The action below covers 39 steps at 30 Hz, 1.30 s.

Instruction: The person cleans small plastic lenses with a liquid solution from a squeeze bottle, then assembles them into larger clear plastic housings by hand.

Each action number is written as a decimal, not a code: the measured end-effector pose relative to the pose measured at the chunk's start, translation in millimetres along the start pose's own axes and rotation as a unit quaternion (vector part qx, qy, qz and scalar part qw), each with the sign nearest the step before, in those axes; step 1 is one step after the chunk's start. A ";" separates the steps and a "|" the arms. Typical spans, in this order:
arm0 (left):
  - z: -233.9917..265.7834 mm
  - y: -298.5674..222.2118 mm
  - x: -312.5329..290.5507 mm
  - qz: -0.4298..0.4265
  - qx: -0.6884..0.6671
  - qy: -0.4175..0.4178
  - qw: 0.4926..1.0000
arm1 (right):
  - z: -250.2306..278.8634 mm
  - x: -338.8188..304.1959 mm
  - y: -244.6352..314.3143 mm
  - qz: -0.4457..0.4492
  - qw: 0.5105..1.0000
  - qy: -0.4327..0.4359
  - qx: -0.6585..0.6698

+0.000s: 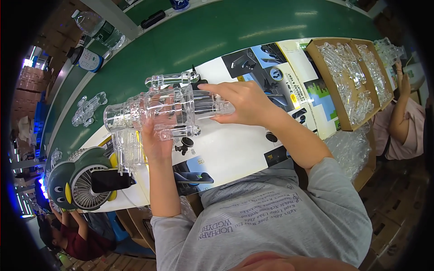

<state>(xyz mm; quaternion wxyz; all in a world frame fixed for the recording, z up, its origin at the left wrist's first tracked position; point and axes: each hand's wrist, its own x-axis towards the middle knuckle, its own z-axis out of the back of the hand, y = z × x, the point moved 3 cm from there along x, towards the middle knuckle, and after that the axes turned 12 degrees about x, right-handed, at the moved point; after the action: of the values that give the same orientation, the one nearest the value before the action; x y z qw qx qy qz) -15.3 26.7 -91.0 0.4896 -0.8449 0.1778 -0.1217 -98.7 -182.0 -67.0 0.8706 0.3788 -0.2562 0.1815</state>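
1. Fingers of the left hand (158,142) are curled around a clear, ribbed, barrel-shaped plastic body (147,108), thumb in front and the rest showing through its wall; those of the right hand (248,104) are clamped on its narrower end. Gripping both ends probably keeps so long and slick a piece level.

2. Near the surface's left edge lies a small, knobbly, transparent plastic part (89,108). Toward the near left corner sits a dark green, penguin-faced fan (58,180) with a round ribbed grille, perhaps set there for a breeze; a flat black rectangular phone (110,180) stands before it.

3. Between fan and left hand is a clear, boxy plastic section (129,151) with straight ridges. The held body hangs over the left part of a smooth, glossy white printed sheet (226,144), which likely shields the parts from the green tabletop (203,49). (Clear on clear, the seams are hard to read.)

4. At the sheet's right edge, a shallow, partitioned brown cardboard tray (332,92) holds heaped glassy plastic pieces (339,61), presumably for easy reach.
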 end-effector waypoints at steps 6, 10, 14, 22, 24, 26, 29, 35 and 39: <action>4.6 1.9 -0.7 0.024 0.012 -0.007 1.000 | -0.6 -1.9 4.7 0.003 1.000 0.017 -0.011; 4.5 4.4 -0.7 0.033 0.015 -0.007 0.999 | 2.0 0.3 0.3 -0.027 0.998 0.043 0.030; 6.6 0.2 0.8 0.019 0.054 -0.010 0.998 | -6.2 -3.3 4.0 0.000 1.000 -0.007 -0.008; 0.1 4.9 -2.7 0.019 0.005 -0.023 1.000 | 5.0 0.4 0.1 -0.034 0.999 0.040 0.010; -11.0 0.0 -11.2 -0.007 0.048 -0.014 0.999 | 5.4 0.3 3.6 -0.034 0.999 0.040 -0.002; -5.7 -1.2 -21.5 -0.037 0.070 -0.009 0.997 | 3.5 1.7 9.5 -0.042 0.998 0.002 -0.055; -12.6 -8.2 -23.1 -0.087 0.074 0.014 0.993 | -0.6 1.3 11.1 -0.033 0.999 0.018 -0.031; -23.5 -12.1 -18.8 -0.094 0.005 0.032 0.995 | -12.2 -4.3 7.8 -0.074 0.994 0.075 0.004; -24.4 -11.4 -25.3 -0.103 0.011 0.006 0.995 | -14.0 -3.7 11.3 -0.080 0.995 0.053 -0.017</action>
<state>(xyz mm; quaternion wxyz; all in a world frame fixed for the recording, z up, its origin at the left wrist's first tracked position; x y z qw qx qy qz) -45.5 23.5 -69.9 0.4830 -0.8523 0.0913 -0.1787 -103.0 -164.6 -71.0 0.9008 0.3736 -0.1818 0.1264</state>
